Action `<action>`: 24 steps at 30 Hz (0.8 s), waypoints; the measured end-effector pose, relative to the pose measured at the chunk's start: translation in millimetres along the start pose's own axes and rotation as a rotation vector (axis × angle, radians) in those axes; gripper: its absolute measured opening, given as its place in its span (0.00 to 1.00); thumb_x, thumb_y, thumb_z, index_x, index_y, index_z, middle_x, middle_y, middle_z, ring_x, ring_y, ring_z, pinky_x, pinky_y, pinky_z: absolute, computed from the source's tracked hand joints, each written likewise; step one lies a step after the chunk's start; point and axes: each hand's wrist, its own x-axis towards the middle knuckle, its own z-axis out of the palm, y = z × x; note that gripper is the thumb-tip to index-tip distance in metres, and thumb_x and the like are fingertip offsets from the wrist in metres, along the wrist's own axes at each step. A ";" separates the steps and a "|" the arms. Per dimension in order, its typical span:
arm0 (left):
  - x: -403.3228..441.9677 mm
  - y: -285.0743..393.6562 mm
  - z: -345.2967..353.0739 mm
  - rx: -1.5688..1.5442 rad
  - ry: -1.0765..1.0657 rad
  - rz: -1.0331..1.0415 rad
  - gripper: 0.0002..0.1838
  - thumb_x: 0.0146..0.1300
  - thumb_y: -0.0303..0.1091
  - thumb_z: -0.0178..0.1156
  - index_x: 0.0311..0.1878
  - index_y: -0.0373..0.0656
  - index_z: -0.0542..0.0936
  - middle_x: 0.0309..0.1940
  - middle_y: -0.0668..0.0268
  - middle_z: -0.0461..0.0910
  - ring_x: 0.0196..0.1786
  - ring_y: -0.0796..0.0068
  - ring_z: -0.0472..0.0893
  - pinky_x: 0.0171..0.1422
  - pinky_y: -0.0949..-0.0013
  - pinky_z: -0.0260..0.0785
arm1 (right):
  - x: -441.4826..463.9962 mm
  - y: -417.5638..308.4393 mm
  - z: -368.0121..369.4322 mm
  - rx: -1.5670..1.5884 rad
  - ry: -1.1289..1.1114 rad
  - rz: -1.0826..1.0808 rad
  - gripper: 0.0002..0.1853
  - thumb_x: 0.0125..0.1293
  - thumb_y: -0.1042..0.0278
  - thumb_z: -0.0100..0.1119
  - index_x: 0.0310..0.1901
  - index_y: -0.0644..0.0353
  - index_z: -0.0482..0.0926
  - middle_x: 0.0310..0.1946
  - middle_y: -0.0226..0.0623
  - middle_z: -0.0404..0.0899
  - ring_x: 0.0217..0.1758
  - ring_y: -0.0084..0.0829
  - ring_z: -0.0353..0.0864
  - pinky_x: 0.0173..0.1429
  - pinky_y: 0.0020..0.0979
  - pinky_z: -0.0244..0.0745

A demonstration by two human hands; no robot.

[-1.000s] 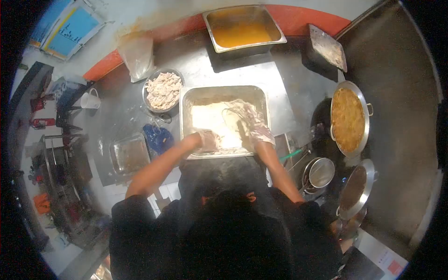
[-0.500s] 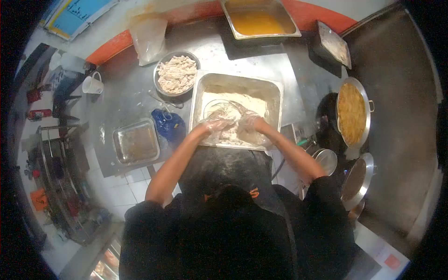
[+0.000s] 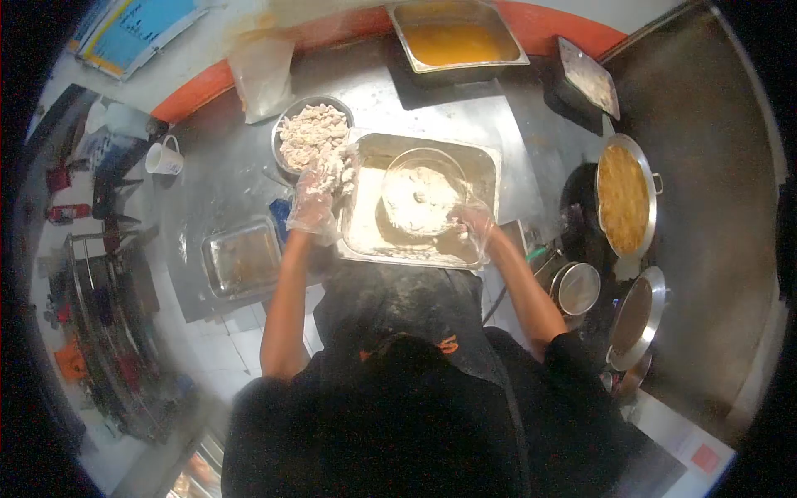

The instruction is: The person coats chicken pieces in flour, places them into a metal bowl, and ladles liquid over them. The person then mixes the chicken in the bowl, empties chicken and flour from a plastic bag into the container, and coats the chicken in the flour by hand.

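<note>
My left hand [image 3: 314, 197], in a clear plastic glove, is over the left rim of the metal pan [image 3: 347, 236], close to the dark bowl. A clump of flour-coated strips [image 3: 334, 170] is in its fingers, partly blurred. The bowl [image 3: 277, 158] behind it is heaped with pale strips [image 3: 311, 133]. My right hand [image 3: 475, 224], also gloved, grips the near right edge of a round see-through vessel [image 3: 388, 178] inside the pan; whether it is a bowl or a sieve I cannot tell. White flour [image 3: 419, 199] with a lump shows in it, and more flour lies around it.
A blue bag [image 3: 281, 209] and a shallow clear tray [image 3: 242, 256] are at the left, with a white mug [image 3: 164, 158] farther out. A tray of orange liquid [image 3: 457, 46] stands behind. On the right are a pan of frying food [image 3: 624, 199] and a round strainer [image 3: 578, 288].
My hands were together in the flour and have parted. The left moved out toward the bowl with floured strips; the right moved to the round vessel's edge, which now shows more fully.
</note>
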 end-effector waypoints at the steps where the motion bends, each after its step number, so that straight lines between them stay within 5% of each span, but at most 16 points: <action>1: 1.7 0.6 4.6 -0.079 0.024 -0.036 0.18 0.62 0.31 0.48 0.55 0.35 0.67 0.50 0.60 0.73 0.48 0.71 0.74 0.50 0.73 0.68 | 1.9 7.5 2.9 0.132 0.080 -0.072 0.15 0.57 0.60 0.54 0.41 0.61 0.76 0.33 0.32 0.76 0.31 0.22 0.72 0.31 0.25 0.68; 5: 8.6 -12.3 -2.8 0.155 -0.054 0.079 0.19 0.63 0.34 0.48 0.55 0.36 0.68 0.50 0.61 0.73 0.48 0.73 0.74 0.50 0.73 0.68 | -7.9 5.9 7.4 0.180 0.162 -0.092 0.16 0.61 0.62 0.49 0.47 0.62 0.73 0.37 0.33 0.75 0.35 0.25 0.73 0.36 0.28 0.71; 8: 5.9 13.9 8.5 0.564 -0.125 0.410 0.19 0.63 0.36 0.48 0.55 0.38 0.69 0.50 0.63 0.73 0.48 0.74 0.74 0.47 0.73 0.69 | 3.0 17.2 -0.2 0.135 0.171 -0.157 0.15 0.61 0.63 0.49 0.45 0.61 0.74 0.36 0.32 0.75 0.35 0.25 0.73 0.36 0.28 0.71; 10: 4.3 15.1 4.9 -0.033 -0.043 -0.141 0.20 0.62 0.36 0.49 0.55 0.37 0.68 0.50 0.62 0.73 0.48 0.75 0.75 0.46 0.72 0.71 | 6.6 17.2 3.7 0.064 0.212 -0.226 0.14 0.60 0.63 0.49 0.44 0.60 0.75 0.34 0.31 0.74 0.35 0.25 0.73 0.36 0.28 0.71; 13: 0.8 -3.2 -10.4 0.275 -0.040 0.102 0.19 0.62 0.36 0.49 0.54 0.37 0.69 0.49 0.63 0.73 0.46 0.74 0.76 0.45 0.72 0.72 | -0.9 5.3 12.2 0.203 0.248 -0.217 0.11 0.57 0.64 0.50 0.40 0.58 0.76 0.29 0.29 0.72 0.30 0.23 0.70 0.34 0.29 0.70; 24: -10.5 3.6 -63.4 -0.265 0.028 -0.158 0.17 0.62 0.32 0.49 0.54 0.37 0.68 0.49 0.59 0.73 0.52 0.67 0.73 0.51 0.68 0.69 | -3.6 -17.6 24.0 0.522 0.044 -0.244 0.12 0.61 0.62 0.52 0.42 0.59 0.75 0.30 0.30 0.74 0.24 0.19 0.71 0.21 0.24 0.66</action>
